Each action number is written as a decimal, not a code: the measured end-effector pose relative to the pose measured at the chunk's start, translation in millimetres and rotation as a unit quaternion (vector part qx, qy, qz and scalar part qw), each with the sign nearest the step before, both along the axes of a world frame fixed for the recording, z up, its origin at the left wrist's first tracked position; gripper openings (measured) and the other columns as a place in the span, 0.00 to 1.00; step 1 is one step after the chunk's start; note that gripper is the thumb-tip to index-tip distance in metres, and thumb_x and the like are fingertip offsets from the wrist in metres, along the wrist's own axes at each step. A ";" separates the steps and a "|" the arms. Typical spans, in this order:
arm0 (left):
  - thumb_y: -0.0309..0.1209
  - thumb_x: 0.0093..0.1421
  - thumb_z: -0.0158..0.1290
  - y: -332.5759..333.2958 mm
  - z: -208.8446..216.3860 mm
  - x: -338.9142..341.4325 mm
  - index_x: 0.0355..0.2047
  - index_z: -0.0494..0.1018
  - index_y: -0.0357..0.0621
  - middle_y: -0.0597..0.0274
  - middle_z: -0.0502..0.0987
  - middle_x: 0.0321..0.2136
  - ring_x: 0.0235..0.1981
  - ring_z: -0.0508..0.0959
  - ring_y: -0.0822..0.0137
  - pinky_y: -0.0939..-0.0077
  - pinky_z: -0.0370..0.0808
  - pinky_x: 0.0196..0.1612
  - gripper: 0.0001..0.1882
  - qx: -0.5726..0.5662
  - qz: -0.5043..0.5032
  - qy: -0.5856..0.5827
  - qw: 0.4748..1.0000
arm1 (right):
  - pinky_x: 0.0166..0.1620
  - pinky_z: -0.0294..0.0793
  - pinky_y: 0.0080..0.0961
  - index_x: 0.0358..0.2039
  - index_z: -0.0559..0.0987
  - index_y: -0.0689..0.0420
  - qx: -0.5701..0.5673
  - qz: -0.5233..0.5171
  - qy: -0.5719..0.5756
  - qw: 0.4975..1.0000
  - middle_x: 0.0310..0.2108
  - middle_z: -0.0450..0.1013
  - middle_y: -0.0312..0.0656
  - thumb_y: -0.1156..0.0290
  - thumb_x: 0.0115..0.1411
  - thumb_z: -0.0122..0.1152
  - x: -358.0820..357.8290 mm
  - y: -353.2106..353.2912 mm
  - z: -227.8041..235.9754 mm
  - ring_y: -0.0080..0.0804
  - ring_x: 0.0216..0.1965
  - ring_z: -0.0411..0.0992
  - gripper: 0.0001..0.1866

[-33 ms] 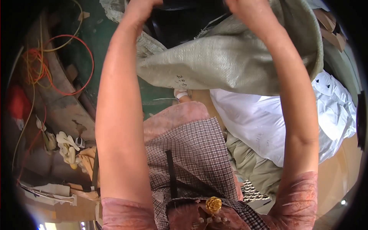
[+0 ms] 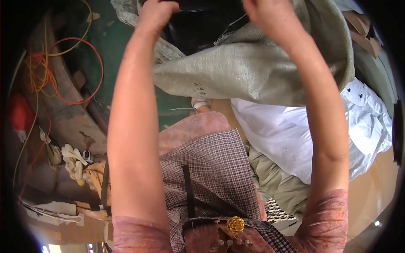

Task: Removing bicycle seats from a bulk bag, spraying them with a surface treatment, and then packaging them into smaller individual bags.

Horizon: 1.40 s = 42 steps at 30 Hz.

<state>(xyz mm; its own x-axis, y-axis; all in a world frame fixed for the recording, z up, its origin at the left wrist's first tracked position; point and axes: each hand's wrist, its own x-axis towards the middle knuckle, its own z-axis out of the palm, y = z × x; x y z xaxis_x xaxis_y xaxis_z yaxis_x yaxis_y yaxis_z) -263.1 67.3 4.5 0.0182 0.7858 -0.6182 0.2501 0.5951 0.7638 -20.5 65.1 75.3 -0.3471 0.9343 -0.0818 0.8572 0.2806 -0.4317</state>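
Grey-green woven sacking [image 2: 236, 71] borders glossy black material [image 2: 194, 29], left hand [image 2: 157, 13] and right hand [image 2: 270, 14] apart, grips unclear.

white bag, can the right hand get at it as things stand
Probably not directly: the right hand is up at the picture's top edge, and the sack lies between it and the white bag.

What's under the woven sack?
A white bag, a foot and green floor show past the near edge of the woven sack. Whatever lies further beneath is covered by the sack, so can't tell.
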 end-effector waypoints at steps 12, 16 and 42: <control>0.40 0.36 0.64 -76.1 3.5 85.3 0.47 0.64 0.40 0.36 0.55 0.51 0.50 0.59 0.42 0.58 0.60 0.52 0.38 0.131 -0.118 0.368 0.913 | 0.43 0.72 0.37 0.37 0.76 0.59 -0.347 0.042 -0.338 0.874 0.40 0.73 0.51 0.74 0.52 0.44 43.7 -37.1 -41.2 0.46 0.42 0.72 0.14; 0.50 0.39 0.60 -58.2 5.4 112.3 0.48 0.66 0.45 0.41 0.64 0.48 0.51 0.60 0.42 0.57 0.63 0.50 0.37 0.132 -0.162 0.499 0.841 | 0.40 0.73 0.37 0.31 0.77 0.62 -0.276 0.084 -0.262 0.921 0.36 0.73 0.51 0.72 0.50 0.48 21.3 -49.1 -27.3 0.46 0.37 0.73 0.11; 0.50 0.46 0.53 -58.8 -20.1 96.0 0.38 0.74 0.45 0.50 0.76 0.35 0.36 0.75 0.49 0.62 0.72 0.40 0.25 0.124 -0.102 0.293 0.943 | 0.54 0.62 0.28 0.52 0.65 0.62 -0.253 -0.084 -0.250 0.931 0.47 0.68 0.56 0.47 0.41 0.64 121.3 -6.6 -115.3 0.45 0.51 0.65 0.43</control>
<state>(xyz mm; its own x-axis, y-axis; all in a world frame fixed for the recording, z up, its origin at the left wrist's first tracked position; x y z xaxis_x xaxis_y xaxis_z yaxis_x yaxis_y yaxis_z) -167.1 8.6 -15.6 -0.1035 0.9244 -0.3672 0.7621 0.3109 0.5678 100.8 58.5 -40.0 0.0010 0.7699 -0.6382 0.9999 -0.0072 -0.0071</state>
